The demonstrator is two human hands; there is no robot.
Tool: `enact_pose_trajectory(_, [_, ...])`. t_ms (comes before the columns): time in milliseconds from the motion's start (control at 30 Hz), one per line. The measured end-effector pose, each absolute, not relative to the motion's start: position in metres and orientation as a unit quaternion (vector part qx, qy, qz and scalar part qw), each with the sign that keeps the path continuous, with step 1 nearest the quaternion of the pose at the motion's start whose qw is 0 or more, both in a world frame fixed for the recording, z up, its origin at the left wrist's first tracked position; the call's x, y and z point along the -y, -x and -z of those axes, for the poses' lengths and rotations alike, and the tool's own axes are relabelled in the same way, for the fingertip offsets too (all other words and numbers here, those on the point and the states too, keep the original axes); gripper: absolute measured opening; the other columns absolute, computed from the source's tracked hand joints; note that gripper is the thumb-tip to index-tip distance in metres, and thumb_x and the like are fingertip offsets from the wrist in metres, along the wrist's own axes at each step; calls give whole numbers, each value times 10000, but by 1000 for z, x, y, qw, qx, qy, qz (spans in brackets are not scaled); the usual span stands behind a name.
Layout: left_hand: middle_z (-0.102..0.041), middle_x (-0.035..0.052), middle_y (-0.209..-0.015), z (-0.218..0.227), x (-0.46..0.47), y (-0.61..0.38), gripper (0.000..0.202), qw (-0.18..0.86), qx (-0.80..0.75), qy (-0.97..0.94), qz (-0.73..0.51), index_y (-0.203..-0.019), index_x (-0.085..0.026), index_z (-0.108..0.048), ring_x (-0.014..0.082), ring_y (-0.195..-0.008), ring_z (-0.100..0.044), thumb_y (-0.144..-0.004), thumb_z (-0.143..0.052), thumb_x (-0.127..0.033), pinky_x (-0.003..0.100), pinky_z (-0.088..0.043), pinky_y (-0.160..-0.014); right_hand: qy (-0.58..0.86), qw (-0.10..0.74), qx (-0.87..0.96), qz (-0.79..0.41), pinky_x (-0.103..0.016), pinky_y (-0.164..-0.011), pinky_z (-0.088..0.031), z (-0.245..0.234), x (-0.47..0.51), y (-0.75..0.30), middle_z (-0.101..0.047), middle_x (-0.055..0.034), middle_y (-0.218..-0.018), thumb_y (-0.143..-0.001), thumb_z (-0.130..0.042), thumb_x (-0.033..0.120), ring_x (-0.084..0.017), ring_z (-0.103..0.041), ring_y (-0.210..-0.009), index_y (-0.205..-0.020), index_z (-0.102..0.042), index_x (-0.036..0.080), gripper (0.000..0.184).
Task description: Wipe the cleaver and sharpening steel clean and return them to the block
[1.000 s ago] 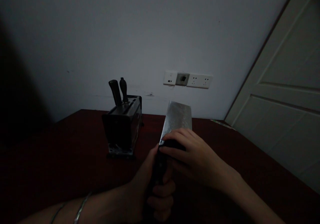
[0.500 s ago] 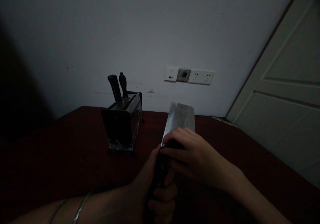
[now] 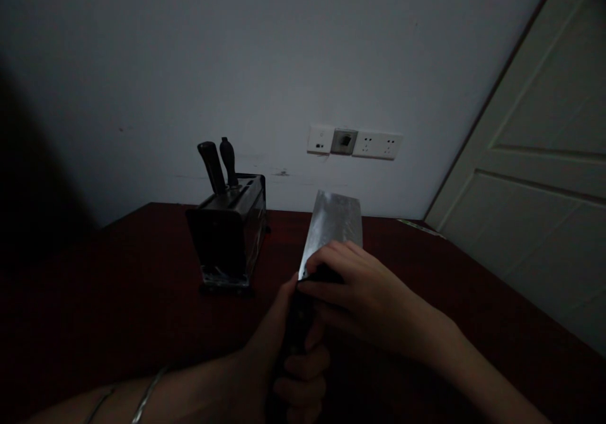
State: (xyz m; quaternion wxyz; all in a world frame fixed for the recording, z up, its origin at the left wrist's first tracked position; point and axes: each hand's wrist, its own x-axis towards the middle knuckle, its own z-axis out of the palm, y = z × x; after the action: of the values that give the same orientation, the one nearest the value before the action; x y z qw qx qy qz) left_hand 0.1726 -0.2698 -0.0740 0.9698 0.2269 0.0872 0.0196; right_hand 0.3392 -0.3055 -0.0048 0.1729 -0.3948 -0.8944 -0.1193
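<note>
A cleaver [image 3: 334, 222] points away from me, its broad metal blade tilted and its far end near the wall. My left hand [image 3: 288, 361] is wrapped round its black handle [image 3: 297, 323], thumb up by the heel of the blade. My right hand [image 3: 364, 291] is closed at the lower part of the blade, its fingertips at the heel. Something dark shows between the fingers of that hand, too dim to make out. To the left stands a black and metal knife block [image 3: 227, 235] with two black-handled tools [image 3: 213, 165] in it.
The dark red table [image 3: 156, 253] meets a pale wall [image 3: 237, 64] at the back. Several sockets [image 3: 353, 142] are set in the wall. On the right stands a white panelled door [image 3: 530, 178]. The light is dim.
The whole view has shifted slightly, so the block, cleaver and hands sit a little further left. Both hands keep the same hold.
</note>
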Motion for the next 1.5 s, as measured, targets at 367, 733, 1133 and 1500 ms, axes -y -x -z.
enact_pose_trajectory(367, [-317, -53, -365, 74, 269, -174, 675, 965, -105, -239, -15, -558, -179, -444, 64, -267, -223, -772, -146, -746, 186, -311, -330, 399, 164, 898, 80, -337, -737, -364, -3, 309, -344, -524, -63, -950, -830, -551, 261, -188, -452, -883, -883, -672, 210, 142])
enact_pose_trajectory(733, [-283, -58, -344, 70, 273, -174, 665, 969, -110, -223, -17, -529, -178, -409, 55, -259, -192, -797, -131, -719, 171, -293, -312, 404, 155, 897, 85, -332, -715, -358, -1, 308, -338, -518, -60, -923, -828, -542, 242, -185, -448, -847, -861, -666, 189, 139])
enact_pose_trajectory(1133, [-276, -63, -336, 74, 275, -172, 656, 965, -129, -229, -26, -519, -179, -391, 54, -253, -175, -765, -193, -754, 168, -244, -301, 407, 177, 892, 88, -331, -694, -357, 2, 308, -333, -520, -64, -940, -818, -529, 200, -186, -449, -849, -926, -660, 197, 170])
enact_pose_trajectory(1500, [-278, -37, -342, 58, 269, -171, 720, 965, -130, -228, 2, -461, -162, -404, 63, -267, -189, -808, -80, -704, 180, -263, -328, 404, 174, 896, 68, -318, -702, -375, -9, 314, -343, -516, -49, -861, -790, -565, 197, -171, -448, -825, -744, -662, 175, 110])
